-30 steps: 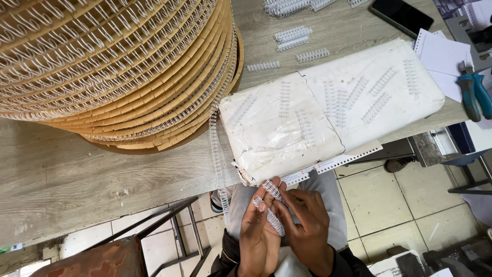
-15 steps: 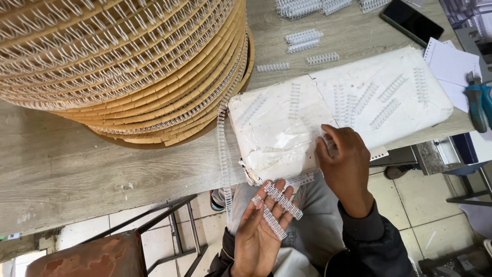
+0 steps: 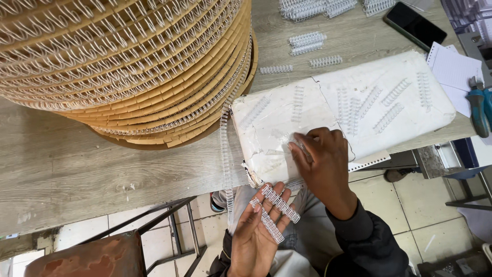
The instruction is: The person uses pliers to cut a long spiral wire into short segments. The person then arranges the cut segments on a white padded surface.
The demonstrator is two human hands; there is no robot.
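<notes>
White wire binding combs everywhere. My left hand (image 3: 259,233) is palm-up and spread flat below the table edge, two short comb pieces (image 3: 274,213) lying loose across the fingers, nothing clamped on them. My right hand (image 3: 325,166) is up on the white padded board (image 3: 389,66), fingers curled down, fingertips (image 3: 297,149) pressing or pinching something pale near the board's front edge. Looks like another comb piece, but it's too washed out against the white to be sure, so I can't tell if the grip is closed on anything.

More cut comb pieces (image 3: 382,105) sit in rows further up the board, well apart from my hand. Big spool of wire comb (image 3: 128,61) to the left, with a loose strand (image 3: 224,154) hanging off the wooden table (image 3: 77,174) just beside the board. Phone (image 3: 414,25), notepad (image 3: 453,69) and blue-handled pliers (image 3: 479,110) off right.

Risks, my read: the two pieces on the open palm aren't held, so any tilt of the left hand would roll them onto the tile floor. The hanging strand is near my wrist and could snag a sleeve and drag the spool wire. White on white makes a mis-pick likely; a fumble at the edge drops the piece into my lap.
</notes>
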